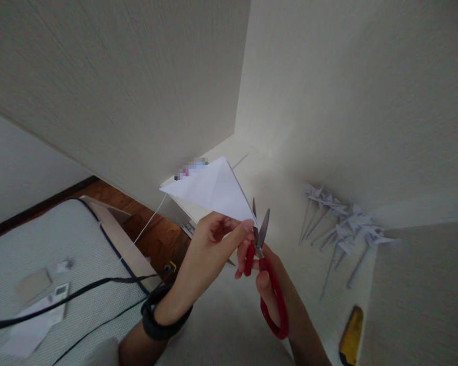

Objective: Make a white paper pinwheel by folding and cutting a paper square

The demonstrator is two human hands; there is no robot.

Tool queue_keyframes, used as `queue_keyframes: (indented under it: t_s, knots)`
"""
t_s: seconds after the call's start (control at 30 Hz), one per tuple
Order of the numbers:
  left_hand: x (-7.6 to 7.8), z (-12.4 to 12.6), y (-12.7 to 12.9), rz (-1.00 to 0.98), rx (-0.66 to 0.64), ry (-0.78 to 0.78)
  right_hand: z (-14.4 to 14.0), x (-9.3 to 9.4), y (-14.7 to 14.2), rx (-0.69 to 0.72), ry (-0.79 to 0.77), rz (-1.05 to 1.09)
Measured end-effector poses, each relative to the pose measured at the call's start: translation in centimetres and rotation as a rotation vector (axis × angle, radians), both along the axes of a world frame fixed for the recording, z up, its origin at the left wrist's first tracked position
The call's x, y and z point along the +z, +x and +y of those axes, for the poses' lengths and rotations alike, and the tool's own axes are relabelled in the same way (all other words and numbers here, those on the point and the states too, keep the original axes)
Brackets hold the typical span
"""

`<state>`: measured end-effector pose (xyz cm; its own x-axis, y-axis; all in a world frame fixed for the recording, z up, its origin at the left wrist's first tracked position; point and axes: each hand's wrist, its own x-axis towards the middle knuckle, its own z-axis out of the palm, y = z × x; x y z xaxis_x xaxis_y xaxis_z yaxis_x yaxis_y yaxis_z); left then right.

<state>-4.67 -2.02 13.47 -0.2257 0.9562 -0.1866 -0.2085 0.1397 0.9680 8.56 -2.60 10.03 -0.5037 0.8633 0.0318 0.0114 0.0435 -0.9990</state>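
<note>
My left hand [217, 244], with a dark band at its wrist, pinches the near corner of a folded white sheet of paper [213, 190]. The paper is a triangle with a crease down its middle. In my right hand [270, 284] is a pair of scissors [277, 310] with red handles, my thumb through the larger loop. Their metal blades stand apart and point away from me, right beside the pinched corner. Whether a blade touches the paper I cannot tell.
Several paper pinwheels [339, 218] on sticks lie on the pale surface at right. A yellow-and-black tool [351, 335] lies near the right edge. Walls meet behind. At left, a light mattress [80, 244] holds paper pieces, and dark straps [99, 282] cross over it.
</note>
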Motion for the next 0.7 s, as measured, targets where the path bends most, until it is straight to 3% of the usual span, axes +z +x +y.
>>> queue_keyframes:
  t_s: [0.33, 0.7]
  knots:
    - [-0.6, -0.2, -0.3, 0.167, 0.040, 0.082, -0.3, -0.5, 0.9, 0.050, 0.013, -0.013]
    - [-0.5, -0.3, -0.2, 0.061, 0.055, 0.001, -0.4, -0.6, 1.2, 0.084, -0.025, -0.019]
